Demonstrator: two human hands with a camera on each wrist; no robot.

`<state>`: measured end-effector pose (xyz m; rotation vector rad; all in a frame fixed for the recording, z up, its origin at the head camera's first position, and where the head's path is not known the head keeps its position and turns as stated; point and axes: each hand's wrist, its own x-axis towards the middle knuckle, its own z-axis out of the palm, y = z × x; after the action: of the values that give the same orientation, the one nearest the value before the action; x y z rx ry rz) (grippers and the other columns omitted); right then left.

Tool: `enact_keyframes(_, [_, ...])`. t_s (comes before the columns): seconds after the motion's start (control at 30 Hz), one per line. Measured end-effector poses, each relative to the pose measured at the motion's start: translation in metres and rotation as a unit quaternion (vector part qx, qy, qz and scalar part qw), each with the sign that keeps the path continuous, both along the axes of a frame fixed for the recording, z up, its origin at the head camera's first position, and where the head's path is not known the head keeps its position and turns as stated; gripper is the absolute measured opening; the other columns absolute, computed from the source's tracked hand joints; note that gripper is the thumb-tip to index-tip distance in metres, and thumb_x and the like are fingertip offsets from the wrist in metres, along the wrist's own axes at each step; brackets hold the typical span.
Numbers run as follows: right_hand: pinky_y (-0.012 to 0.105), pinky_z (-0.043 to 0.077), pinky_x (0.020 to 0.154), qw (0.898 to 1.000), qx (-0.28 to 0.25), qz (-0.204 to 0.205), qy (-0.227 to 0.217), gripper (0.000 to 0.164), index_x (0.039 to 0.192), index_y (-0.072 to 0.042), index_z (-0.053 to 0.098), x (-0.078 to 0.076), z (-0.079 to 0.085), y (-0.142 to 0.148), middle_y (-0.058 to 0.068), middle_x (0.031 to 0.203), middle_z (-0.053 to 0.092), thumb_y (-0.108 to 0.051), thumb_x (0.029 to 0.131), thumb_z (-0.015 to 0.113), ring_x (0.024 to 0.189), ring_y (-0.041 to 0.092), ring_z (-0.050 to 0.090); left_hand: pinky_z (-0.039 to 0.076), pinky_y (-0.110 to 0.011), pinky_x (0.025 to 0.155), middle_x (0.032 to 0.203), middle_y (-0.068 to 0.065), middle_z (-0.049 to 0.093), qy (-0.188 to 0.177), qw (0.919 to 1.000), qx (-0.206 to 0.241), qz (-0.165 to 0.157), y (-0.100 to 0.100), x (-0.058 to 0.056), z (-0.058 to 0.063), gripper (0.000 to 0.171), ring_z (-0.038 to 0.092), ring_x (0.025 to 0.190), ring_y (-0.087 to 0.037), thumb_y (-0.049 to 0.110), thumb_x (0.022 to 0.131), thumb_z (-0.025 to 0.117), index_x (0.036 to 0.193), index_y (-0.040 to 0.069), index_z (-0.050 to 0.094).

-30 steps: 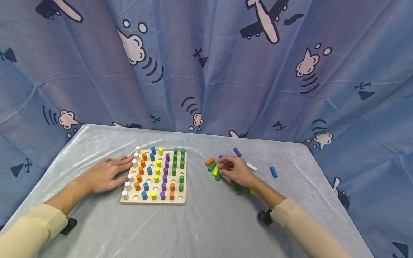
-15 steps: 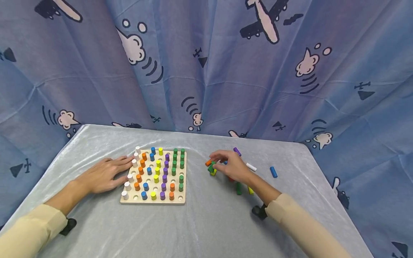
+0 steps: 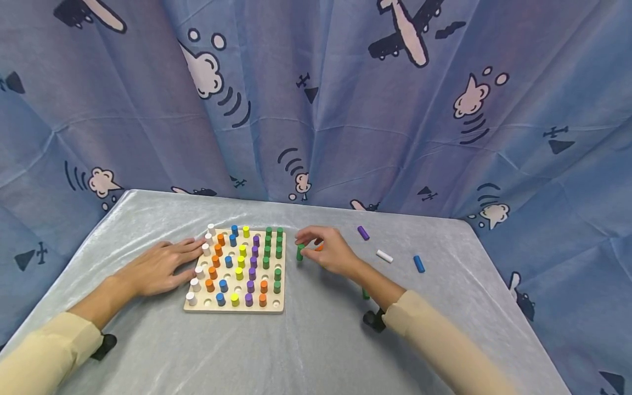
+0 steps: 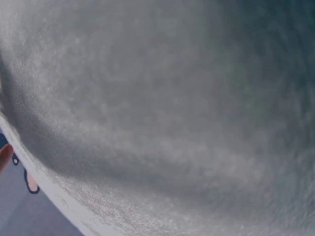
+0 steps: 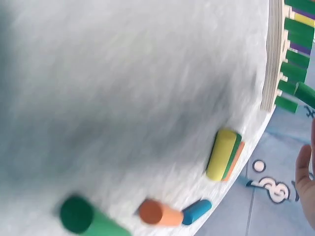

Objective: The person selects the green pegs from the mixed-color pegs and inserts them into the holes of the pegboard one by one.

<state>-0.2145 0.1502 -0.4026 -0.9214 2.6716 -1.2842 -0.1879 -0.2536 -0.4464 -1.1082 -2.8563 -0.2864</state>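
Note:
A wooden pegboard (image 3: 232,309) lies on the left half of the table, with upright white, orange, blue, yellow, purple and green pegs in rows and some bare holes. My left hand (image 3: 160,267) rests flat beside it, fingertips at its left edge by the white pegs. Just right of the board, my right hand (image 3: 328,252) pinches a green peg (image 3: 299,252) upright between thumb and fingers. That green peg (image 5: 306,94) also shows at the right edge of the right wrist view, near the board's side (image 5: 272,64). Only one fingertip (image 4: 5,156) appears in the left wrist view.
Loose pegs lie right of the board: purple (image 3: 363,233), white (image 3: 384,256), blue (image 3: 419,264), green (image 3: 366,294), and an orange one (image 3: 320,248) partly behind the right hand. A yellow peg (image 5: 221,155) shows in the right wrist view. A patterned curtain (image 3: 316,109) hangs behind the table.
My right hand has picked a green peg out of the loose pile and carried it left toward the board, turning it upright. My left hand has stayed in place.

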Motion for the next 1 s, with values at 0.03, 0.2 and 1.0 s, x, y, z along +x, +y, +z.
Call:
enact_keyframes(0.03, [0.05, 0.051, 0.085, 1.0, 0.0, 0.002, 0.003, 0.029, 0.114, -0.001, 0.069, 0.0, 0.0, -0.003, 0.012, 0.103, 0.075, 0.002, 0.085, 0.074, 0.094, 0.019, 0.066, 0.043, -0.058, 0.096, 0.154, -0.012, 0.043, 0.0, 1.0, 0.001, 0.0, 0.0, 0.0, 0.0, 0.054, 0.047, 0.135, -0.038, 0.034, 0.099, 0.057, 0.141, 0.0, 0.054])
enact_keyframes(0.2, [0.054, 0.049, 0.085, 1.0, -0.012, 0.012, 0.001, 0.031, 0.115, 0.001, 0.068, 0.001, -0.003, -0.018, 0.012, 0.101, 0.074, 0.003, 0.085, 0.074, 0.093, 0.02, 0.065, 0.043, -0.057, 0.096, 0.154, -0.012, 0.043, 0.003, 1.0, 0.003, 0.001, 0.0, 0.0, 0.0, 0.055, 0.047, 0.135, -0.038, 0.034, 0.099, 0.058, 0.141, 0.001, 0.054])
enact_keyframes(1.0, [0.041, 0.049, 0.083, 0.999, 0.013, 0.016, -0.025, 0.029, 0.115, -0.005, 0.069, 0.006, -0.017, -0.044, 0.003, 0.102, 0.075, -0.001, 0.087, 0.075, 0.089, 0.01, 0.064, 0.043, -0.057, 0.097, 0.154, -0.012, 0.042, 0.001, 1.0, 0.005, 0.004, 0.001, 0.001, 0.001, 0.055, 0.046, 0.136, -0.038, 0.034, 0.098, 0.058, 0.142, 0.0, 0.053])
